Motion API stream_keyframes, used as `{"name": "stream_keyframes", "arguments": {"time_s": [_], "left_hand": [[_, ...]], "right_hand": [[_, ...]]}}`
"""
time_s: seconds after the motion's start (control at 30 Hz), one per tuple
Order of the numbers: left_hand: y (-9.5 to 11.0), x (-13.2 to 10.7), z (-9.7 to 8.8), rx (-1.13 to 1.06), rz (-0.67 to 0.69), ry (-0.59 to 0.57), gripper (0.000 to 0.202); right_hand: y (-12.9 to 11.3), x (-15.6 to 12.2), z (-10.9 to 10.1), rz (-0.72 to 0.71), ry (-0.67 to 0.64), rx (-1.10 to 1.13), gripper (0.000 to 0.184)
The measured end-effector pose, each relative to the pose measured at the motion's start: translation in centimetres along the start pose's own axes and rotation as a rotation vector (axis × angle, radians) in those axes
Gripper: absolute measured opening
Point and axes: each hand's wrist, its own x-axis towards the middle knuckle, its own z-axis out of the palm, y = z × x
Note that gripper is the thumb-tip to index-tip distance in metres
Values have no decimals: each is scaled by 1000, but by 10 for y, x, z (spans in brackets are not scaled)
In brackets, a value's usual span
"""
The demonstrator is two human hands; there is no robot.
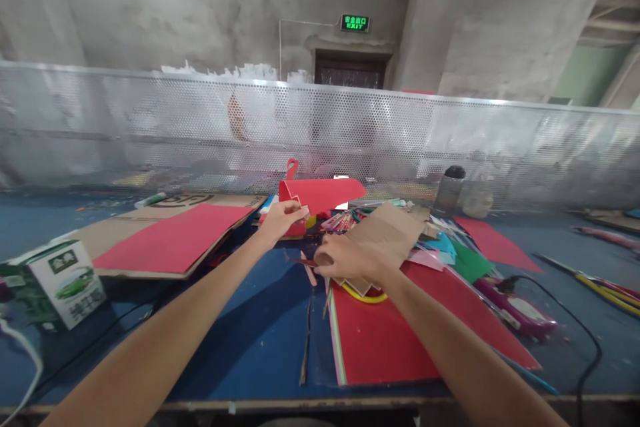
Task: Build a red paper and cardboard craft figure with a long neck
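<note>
My left hand (281, 221) pinches a sheet of red paper (325, 193) by its near edge, which is cut in steps. The sheet is raised above the table and curves to the right. A red paper loop (292, 168) stands up behind its left end. Lower and to the right, my right hand (345, 256) is closed, thumb against fingers, with a thin dark reddish piece at its fingertips, too blurred to name. Under and beside that hand lie brown cardboard (387, 233) with a stepped edge and a yellow ring (365, 295).
A stack of coloured paper (385, 340) lies at front right, near a purple device (520, 310) with a black cable. Scissors (607, 292) lie far right. On the left are a milk carton (73, 287) and red paper (175, 240) on cardboard. A bottle (451, 190) stands by the perforated metal screen (200, 120).
</note>
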Motion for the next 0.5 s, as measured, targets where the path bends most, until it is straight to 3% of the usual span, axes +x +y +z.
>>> {"name": "stream_keyframes", "arguments": {"time_s": [0.13,0.3,0.4,0.5], "left_hand": [[1,1,-1,9,15,22,36],[2,0,-2,-10,13,41,37],[2,0,-1,-5,9,46,39],[5,-1,0,-14,11,44,41]], "right_hand": [[1,5,-1,-5,217,-21,40],[14,15,4,90,407,-156,33],[25,9,2,144,373,-209,32],[33,-5,-5,77,205,-167,35]]}}
